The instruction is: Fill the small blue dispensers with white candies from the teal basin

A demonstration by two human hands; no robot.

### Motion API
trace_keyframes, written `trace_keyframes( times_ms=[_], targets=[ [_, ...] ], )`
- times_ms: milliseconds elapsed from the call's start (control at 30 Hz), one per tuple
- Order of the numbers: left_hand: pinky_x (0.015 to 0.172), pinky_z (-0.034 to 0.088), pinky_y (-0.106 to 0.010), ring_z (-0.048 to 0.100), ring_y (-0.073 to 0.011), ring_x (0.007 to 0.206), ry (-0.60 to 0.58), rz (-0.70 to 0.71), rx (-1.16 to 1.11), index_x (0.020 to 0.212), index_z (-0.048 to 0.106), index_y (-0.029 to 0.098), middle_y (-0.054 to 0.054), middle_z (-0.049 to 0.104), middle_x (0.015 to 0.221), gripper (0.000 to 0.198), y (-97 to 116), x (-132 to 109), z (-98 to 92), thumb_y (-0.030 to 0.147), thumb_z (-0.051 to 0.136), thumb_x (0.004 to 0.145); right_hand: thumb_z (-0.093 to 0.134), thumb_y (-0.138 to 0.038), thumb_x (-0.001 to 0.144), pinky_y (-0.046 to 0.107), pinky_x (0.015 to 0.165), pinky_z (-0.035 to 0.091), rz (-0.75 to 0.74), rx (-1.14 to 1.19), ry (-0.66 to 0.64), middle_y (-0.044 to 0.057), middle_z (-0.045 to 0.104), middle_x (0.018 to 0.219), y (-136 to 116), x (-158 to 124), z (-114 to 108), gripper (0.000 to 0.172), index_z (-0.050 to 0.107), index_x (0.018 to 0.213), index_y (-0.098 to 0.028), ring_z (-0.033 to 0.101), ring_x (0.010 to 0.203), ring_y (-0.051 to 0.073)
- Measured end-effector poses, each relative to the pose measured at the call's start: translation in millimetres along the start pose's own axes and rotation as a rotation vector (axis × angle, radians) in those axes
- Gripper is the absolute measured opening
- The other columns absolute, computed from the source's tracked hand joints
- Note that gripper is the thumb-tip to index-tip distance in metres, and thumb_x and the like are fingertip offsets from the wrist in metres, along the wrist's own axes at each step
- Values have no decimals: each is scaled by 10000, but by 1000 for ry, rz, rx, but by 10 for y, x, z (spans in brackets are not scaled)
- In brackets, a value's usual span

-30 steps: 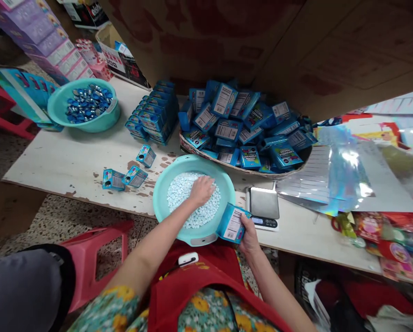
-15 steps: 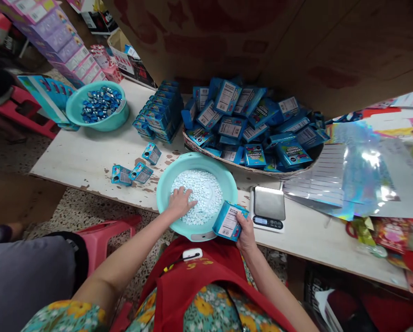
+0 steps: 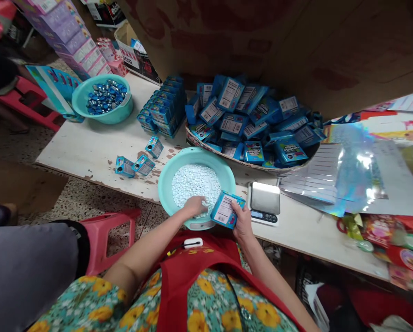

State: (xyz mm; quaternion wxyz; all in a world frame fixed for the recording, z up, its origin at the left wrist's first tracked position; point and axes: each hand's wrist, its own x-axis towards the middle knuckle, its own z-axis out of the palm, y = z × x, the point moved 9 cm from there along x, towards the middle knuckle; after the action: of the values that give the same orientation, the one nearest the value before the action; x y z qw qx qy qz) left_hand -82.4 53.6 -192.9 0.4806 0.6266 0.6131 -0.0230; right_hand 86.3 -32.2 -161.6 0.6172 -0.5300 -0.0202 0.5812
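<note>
- The right hand (image 3: 243,221) is holding a blue box with a white panel of small writing (image 3: 223,208). Its thumb is pressing on the writing side, so the grip is firm and narrow.
- The blue box is tilting over the right front rim of a round, light green-blue bowl (image 3: 167,184). I cannot tell if they are touching.
- The left hand (image 3: 194,207) is touching small, pale blue-white pieces (image 3: 192,180) at the front of the bowl. Its fingers are curling in, but I cannot tell if any pieces are inside.
- The bowl is sitting at the front edge of a worn white table (image 3: 89,147).
- A flat, silver-topped scale (image 3: 265,198) is sitting just right of the bowl, by that front edge.
- Three small blue boxes (image 3: 144,164) are lying left of the bowl, nearer the table's left front corner.
- A big pile of blue boxes (image 3: 232,123) is filling a brown-rimmed holder (image 3: 223,157) behind the bowl.
</note>
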Motion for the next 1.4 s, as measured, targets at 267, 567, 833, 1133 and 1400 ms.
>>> trace_keyframes(
  times_ms=[267,567,833,1133,1400],
  targets=[
    [448,412,-217,609,-162,621,-155,-39,-883,941,551,171,-80,644,827,378,82,-34,-380,499,522,755,765,-437,653,332,794,509,-343,-395,-87,32,684,915,-610,-106,221,432,624,972,-182,616,807,174],
    [354,290,-172,484,-88,416,-32,127,-1386,711,514,161,-2,551,582,300,822,-176,-724,435,636,711,715,-478,702,325,814,447,-627,-890,-177,42,642,938,-758,-212,687,423,624,1004,-196,583,879,197],
    [545,511,-272,605,-140,559,239,353,-1402,796,543,159,6,593,659,305,1096,-470,-1049,378,722,683,693,-413,738,324,859,450,-731,-1008,-285,49,633,1028,-566,-293,1065,376,600,1036,-205,592,958,205],
    [421,425,-224,539,-115,461,333,342,-1275,666,460,164,33,515,576,402,1058,-399,-1063,450,741,674,676,-435,742,331,824,462,-759,-1134,-257,53,655,1027,-625,-273,1131,370,607,1030,-213,613,945,228],
    [443,417,-219,562,-125,480,392,366,-1245,641,428,174,19,531,550,414,1104,-373,-1169,463,721,687,675,-429,744,325,787,458,-792,-1152,-278,50,664,987,-692,-213,1173,362,608,1027,-213,620,904,226]
  ],
)
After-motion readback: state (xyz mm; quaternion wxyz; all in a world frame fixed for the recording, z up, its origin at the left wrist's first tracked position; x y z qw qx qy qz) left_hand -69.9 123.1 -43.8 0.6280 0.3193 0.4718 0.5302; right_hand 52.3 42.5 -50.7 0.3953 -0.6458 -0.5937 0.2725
